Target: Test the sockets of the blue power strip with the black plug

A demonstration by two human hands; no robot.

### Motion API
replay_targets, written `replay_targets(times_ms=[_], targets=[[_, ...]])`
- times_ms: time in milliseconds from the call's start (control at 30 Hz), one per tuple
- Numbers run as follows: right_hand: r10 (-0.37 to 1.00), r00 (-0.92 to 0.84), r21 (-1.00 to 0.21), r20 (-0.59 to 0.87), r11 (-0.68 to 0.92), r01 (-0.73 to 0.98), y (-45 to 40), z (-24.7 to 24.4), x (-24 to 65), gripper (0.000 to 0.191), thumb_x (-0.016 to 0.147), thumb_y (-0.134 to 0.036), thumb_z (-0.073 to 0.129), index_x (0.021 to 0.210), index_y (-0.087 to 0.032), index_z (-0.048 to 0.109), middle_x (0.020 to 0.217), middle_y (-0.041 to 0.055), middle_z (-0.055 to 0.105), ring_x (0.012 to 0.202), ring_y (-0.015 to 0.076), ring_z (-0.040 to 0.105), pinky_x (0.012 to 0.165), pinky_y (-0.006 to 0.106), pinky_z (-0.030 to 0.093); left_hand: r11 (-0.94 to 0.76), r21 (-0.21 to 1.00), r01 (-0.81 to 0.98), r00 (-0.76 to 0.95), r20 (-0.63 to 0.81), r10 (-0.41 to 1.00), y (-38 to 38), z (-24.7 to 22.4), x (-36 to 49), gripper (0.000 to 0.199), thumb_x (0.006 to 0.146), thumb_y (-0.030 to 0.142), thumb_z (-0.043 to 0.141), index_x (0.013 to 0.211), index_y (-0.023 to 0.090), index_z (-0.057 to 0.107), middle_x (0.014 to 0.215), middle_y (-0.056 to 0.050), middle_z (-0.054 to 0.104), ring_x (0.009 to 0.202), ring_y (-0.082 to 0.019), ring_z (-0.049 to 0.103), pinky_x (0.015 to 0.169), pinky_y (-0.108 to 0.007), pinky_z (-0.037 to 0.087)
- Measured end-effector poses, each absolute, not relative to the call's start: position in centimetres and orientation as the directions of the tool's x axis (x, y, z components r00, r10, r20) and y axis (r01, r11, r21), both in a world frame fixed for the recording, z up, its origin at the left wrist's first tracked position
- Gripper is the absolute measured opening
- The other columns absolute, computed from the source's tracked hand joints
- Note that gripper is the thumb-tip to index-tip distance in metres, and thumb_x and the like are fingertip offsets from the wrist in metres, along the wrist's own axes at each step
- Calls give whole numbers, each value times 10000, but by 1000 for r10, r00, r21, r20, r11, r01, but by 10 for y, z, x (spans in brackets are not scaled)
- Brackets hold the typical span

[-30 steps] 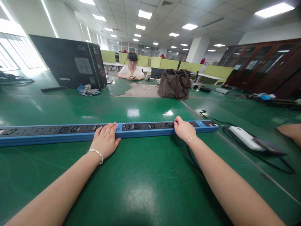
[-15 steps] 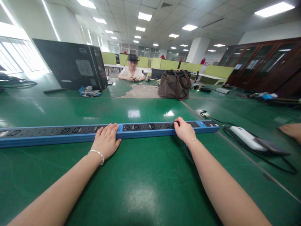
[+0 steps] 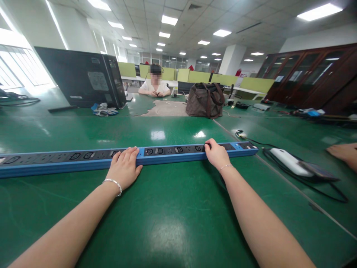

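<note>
A long blue power strip (image 3: 170, 159) with a black socket face lies across the green table, running off the left edge of the view. My left hand (image 3: 124, 163) rests on it near the middle, fingers stretched flat over the top and thumb along the near side. Towards the strip's right end, my right hand (image 3: 215, 153) is closed in a pinch around a black plug (image 3: 206, 145) at a socket. Fingers hide most of the plug, and how deep it sits in the socket cannot be seen. Part of a dark cord shows beneath my right wrist.
At right lie a white device (image 3: 290, 162) and a black cable (image 3: 338, 191), near another person's hand (image 3: 344, 153). A black computer case (image 3: 80, 80), gloves (image 3: 104, 109) and a brown bag (image 3: 205, 100) stand farther back. Another person (image 3: 155, 87) sits across the table.
The whole view has shifted slightly, so everything appears a little farther left. Both hands keep their places on the strip and the plug.
</note>
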State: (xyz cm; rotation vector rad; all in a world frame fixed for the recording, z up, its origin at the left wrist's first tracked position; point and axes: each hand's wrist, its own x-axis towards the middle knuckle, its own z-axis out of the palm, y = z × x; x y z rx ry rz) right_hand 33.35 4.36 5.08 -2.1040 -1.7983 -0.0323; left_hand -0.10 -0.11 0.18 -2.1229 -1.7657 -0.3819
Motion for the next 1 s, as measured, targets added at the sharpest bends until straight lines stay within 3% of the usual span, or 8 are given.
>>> replay_targets(times_ms=[267, 567, 833, 1000], targets=[[946, 195, -343, 259, -99, 934, 45, 49, 336, 326, 864, -358, 366, 1076, -228, 576, 864, 77, 668, 810, 228, 605, 730, 312, 409, -160, -112, 981, 193, 421, 886, -1, 1, -1, 540, 814, 362, 421, 1298, 122, 404, 1357, -131, 468, 1253, -268, 404, 1050, -438, 240], [873, 251, -575, 419, 42, 817, 49, 52, 361, 322, 824, -374, 403, 1010, -190, 590, 836, 53, 646, 743, 189, 567, 695, 295, 421, -160, -98, 982, 186, 425, 886, -1, 2, -1, 537, 810, 357, 418, 1300, 137, 401, 1359, -126, 468, 1258, -261, 400, 1054, -434, 233], [889, 243, -590, 388, 37, 806, 46, 51, 353, 316, 829, -370, 399, 1024, -199, 579, 799, 44, 640, 719, 187, 566, 682, 291, 415, -167, -93, 982, 190, 436, 880, -1, 0, -1, 534, 809, 354, 421, 1301, 149, 401, 1356, -121, 474, 1258, -258, 401, 1055, -435, 231], [908, 149, -576, 391, 115, 809, 35, 55, 325, 297, 841, -376, 393, 1017, -221, 575, 794, 35, 644, 731, 188, 575, 685, 283, 410, -164, -96, 982, 190, 441, 877, -1, 0, -1, 538, 808, 352, 427, 1299, 132, 405, 1358, -125, 469, 1260, -264, 397, 1053, -439, 231]])
